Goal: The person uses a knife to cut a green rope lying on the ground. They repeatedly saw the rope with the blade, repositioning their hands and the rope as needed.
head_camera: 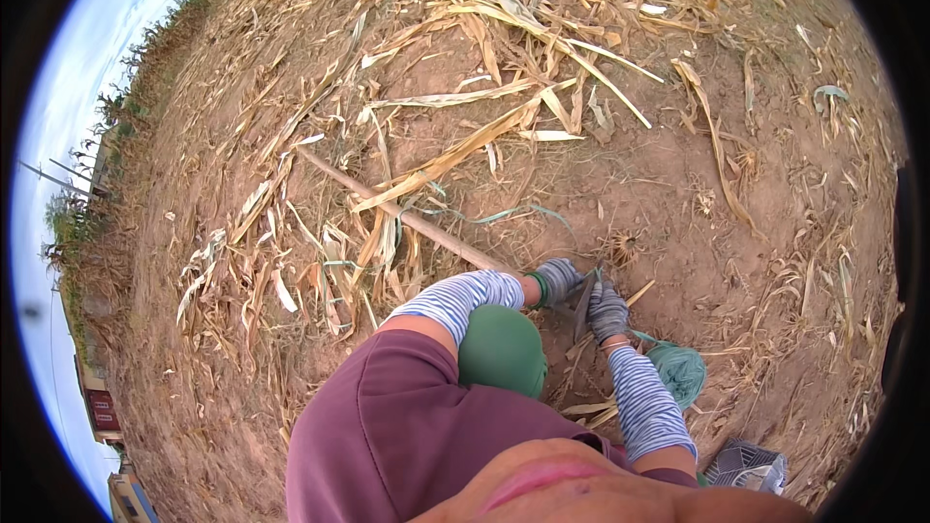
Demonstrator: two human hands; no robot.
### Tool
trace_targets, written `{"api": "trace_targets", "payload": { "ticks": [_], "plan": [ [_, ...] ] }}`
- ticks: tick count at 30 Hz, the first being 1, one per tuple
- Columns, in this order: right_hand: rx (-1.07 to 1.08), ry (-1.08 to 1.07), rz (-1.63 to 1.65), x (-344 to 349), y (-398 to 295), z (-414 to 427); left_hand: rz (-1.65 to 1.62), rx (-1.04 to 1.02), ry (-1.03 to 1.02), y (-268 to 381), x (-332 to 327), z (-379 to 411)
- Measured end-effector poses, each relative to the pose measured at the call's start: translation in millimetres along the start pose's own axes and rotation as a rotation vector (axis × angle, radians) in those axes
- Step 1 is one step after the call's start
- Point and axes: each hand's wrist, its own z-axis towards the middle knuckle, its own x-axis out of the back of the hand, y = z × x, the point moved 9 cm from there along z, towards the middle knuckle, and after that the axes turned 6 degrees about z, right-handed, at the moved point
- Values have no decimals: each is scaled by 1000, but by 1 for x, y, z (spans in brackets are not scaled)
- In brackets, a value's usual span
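Observation:
My left hand (561, 280), in a grey knit glove with a green band at its wrist, is closed at the near end of a long wooden handle (436, 231); its fingers are partly hidden. A dark metal blade (583, 305) lies between my hands. My right hand (609, 312), gloved alike, has its fingers pinched on a strand of green twine (598, 272) at the blade's edge. Beside my right wrist, a ball of green twine (677, 374) rests on the soil. Another green strand (501, 216) lies loose beyond the handle.
Dry corn husks and stalks (465, 131) are strewn over bare soil. My knee, in green cloth (501, 350), is close to my left forearm. A patterned grey bag or cloth (747, 466) lies at the lower right. Standing plants (109, 261) and buildings line the far left.

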Motion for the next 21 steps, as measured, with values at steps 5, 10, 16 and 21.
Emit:
{"api": "trace_targets", "payload": {
  "ticks": [5,10,16,21],
  "plan": [
    [8,8,-2,-6,7,2,-9,-4,20,2,8,-2],
    [24,25,-3,-8,8,3,-2,-8,52,-1,3,-3],
    [23,29,-3,-1,5,2,4,5,-33,5,13,-4],
    [-12,-17,-10,0,-2,0,6,11,-26,-2,-3,-2]
  ]
}}
